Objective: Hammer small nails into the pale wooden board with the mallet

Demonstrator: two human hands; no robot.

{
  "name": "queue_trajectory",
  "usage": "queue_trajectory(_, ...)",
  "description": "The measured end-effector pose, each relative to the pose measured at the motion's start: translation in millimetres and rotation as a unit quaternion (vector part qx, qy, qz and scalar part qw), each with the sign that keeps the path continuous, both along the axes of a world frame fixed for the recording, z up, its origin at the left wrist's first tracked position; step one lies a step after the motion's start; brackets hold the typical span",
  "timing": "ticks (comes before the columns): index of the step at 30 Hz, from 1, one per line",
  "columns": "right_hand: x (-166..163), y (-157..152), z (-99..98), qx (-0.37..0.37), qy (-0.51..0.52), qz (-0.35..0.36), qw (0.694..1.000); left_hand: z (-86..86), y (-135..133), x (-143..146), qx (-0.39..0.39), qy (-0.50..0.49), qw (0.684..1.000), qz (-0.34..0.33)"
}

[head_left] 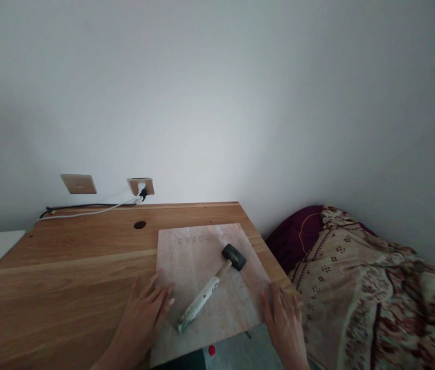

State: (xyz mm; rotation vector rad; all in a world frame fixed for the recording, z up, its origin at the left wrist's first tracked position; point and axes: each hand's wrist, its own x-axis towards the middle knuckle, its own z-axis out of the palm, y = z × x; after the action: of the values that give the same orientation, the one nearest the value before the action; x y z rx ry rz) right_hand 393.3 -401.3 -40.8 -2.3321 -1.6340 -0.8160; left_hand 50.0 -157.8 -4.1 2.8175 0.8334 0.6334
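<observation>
A mallet [202, 298] with a black head and a pale, paint-worn handle lies diagonally on a light wooden board [190, 257]. Its head points to the far right, and the handle end comes toward me. At the board's left edge rests my left hand [144, 311], fingers stretched out, holding nothing. My right hand [283, 318] lies flat at the right edge with its fingers extended. Neither hand touches the mallet. Several small marks or bits, too small to make out, form a row near the board's far edge.
The board sits on a wooden desk [78, 288] against a white wall. White and black cables run from a wall socket [148, 186] along the desk's back. A round hole [139, 225] is in the desktop. Patterned bedding [356, 288] lies to the right; a grey sheet [240, 352] with a red dot is nearest me.
</observation>
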Motion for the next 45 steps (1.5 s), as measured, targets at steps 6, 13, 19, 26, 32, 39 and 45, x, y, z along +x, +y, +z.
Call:
queue_trajectory(6, -60, 30, -13.1, 0.069, 0.074, 0.040, 0.994, -19.6, 21, -80, 0.033, 0.008, 0.999, 0.037)
queue_trajectory(13, -68, 65, 21.5, 0.065, 0.097, 0.046, 0.992, -15.2, 30, -116, -0.009, -0.007, 0.998, 0.067)
queue_trajectory(19, -45, 177, 72.0, 0.041, 0.253, 0.113, 0.960, 28.0, 89, -50, -0.069, -0.044, 0.986, 0.144)
queue_trajectory(26, -46, 284, 86.2, -0.117, 0.376, 0.130, 0.910, 32.8, 143, -3, -0.145, -0.020, 0.983, 0.108)
queue_trajectory(32, -35, 284, 79.9, -0.005, 0.457, 0.150, 0.877, 36.9, 153, -2, -0.199, -0.117, 0.967, 0.106)
queue_trajectory(39, -36, 296, 79.9, -0.078, 0.466, 0.144, 0.870, 40.2, 166, 5, -0.490, -0.361, 0.777, 0.162)
queue_trajectory(45, -57, 310, 83.6, -0.202, 0.351, 0.123, 0.906, 35.6, 153, 9, -0.280, -0.067, 0.950, 0.122)
